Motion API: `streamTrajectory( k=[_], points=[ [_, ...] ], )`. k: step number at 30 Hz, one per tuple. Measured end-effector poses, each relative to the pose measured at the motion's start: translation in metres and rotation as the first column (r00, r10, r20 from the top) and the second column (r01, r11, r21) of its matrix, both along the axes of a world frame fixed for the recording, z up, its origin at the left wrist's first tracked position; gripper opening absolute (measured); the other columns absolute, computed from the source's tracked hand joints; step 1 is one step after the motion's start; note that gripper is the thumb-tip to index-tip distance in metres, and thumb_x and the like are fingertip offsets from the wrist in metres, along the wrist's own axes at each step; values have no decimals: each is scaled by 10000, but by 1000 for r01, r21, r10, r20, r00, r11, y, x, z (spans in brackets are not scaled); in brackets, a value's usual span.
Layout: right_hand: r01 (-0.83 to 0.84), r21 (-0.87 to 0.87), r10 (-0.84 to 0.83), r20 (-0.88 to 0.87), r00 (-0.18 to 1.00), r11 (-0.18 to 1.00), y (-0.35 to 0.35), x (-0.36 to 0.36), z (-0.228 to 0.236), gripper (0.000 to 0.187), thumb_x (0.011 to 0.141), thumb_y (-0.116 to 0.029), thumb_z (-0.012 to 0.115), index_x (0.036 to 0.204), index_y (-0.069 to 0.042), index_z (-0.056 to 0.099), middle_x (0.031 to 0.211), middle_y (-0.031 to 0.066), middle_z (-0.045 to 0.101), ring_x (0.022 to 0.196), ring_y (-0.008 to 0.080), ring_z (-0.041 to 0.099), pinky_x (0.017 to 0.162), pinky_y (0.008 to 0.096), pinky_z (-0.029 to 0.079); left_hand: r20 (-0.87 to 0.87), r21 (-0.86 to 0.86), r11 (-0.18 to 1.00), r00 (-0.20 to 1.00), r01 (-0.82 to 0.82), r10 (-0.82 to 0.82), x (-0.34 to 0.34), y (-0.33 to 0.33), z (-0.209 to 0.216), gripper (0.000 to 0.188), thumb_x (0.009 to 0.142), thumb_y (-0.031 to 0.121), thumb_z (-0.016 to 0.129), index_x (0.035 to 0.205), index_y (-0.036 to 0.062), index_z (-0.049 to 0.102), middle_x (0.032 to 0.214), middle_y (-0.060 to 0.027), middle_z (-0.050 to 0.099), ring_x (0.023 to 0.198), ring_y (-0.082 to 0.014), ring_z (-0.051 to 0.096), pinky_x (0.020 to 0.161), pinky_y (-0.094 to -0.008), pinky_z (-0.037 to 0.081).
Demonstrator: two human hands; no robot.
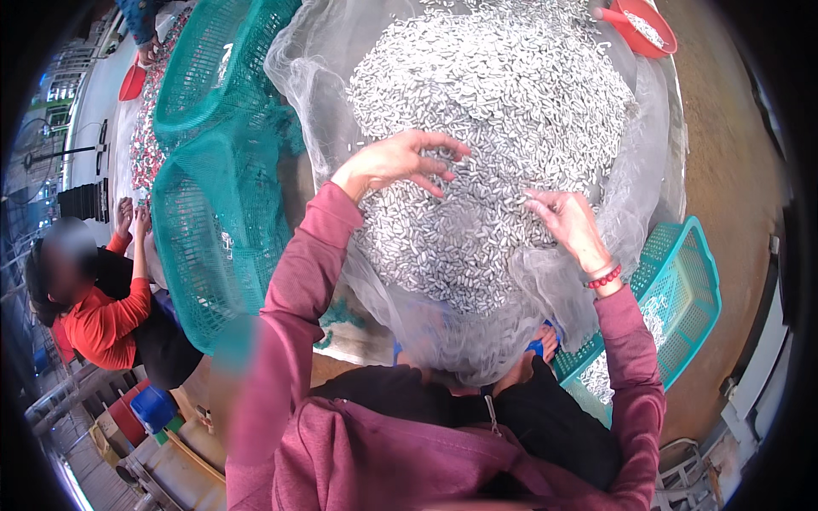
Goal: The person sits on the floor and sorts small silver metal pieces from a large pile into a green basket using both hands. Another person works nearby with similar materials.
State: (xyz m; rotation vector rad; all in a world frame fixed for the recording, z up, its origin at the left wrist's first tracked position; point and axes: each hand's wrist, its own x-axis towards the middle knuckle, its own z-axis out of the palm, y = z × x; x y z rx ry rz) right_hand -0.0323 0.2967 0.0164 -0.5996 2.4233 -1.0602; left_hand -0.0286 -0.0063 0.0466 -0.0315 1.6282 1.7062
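A wide heap of small silvery-white oblong pieces [490, 94] is spread over a sheer white net [319, 94] in front of me. My left hand [400, 160] hovers over the left side of the heap, fingers apart and holding nothing. At the heap's right side, my right hand [569, 223] has thumb and fingers pinched together. Whether one of the small pieces is between those fingertips, I cannot make out. A red bead bracelet [605, 278] circles my right wrist. The net's near edge drapes down towards my lap.
Two green baskets [166, 230] with netting stand at the left. On the right, a green basket [709, 285] holds more white pieces. A red scoop [654, 41] lies at the far right. Further left, a person in an orange top [106, 319] works at another table; another person's hand shows beyond.
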Motion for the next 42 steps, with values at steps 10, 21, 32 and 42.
streamTrajectory(
  k=[10,21,32,42],
  points=[
    [33,140,-30,-20,999,990,-4,-10,23,286,915,-238,551,842,25,635,644,253,538,641,416,572,598,453,438,-115,-167,984,993,-55,36,9,1,21,533,884,-30,483,1396,118,453,1425,-183,402,1000,-248,644,801,-320,597],
    [130,-31,-132,-90,987,991,9,-10,53,271,921,-235,602,821,16,620,653,137,573,559,261,551,568,401,423,-485,-708,640,865,-299,-132,-26,4,-69,247,817,200,728,991,27,706,918,-144,702,854,-197,682,763,-324,542],
    [414,-651,257,684,682,636,46,-29,50,136,848,-123,476,942,-60,553,803,39,576,546,65,457,408,170,274,-483,-700,711,688,68,-541,14,49,-68,149,816,161,676,926,68,711,835,-161,678,738,-316,666,697,-398,531],
    [-35,294,106,-229,968,955,-18,-45,-73,189,892,-157,554,906,31,550,704,250,610,703,416,624,609,506,477,-774,-522,685,619,-508,-132,-12,25,-23,174,861,154,656,1018,137,729,875,-100,694,823,-253,658,800,-350,533]
  ],
)
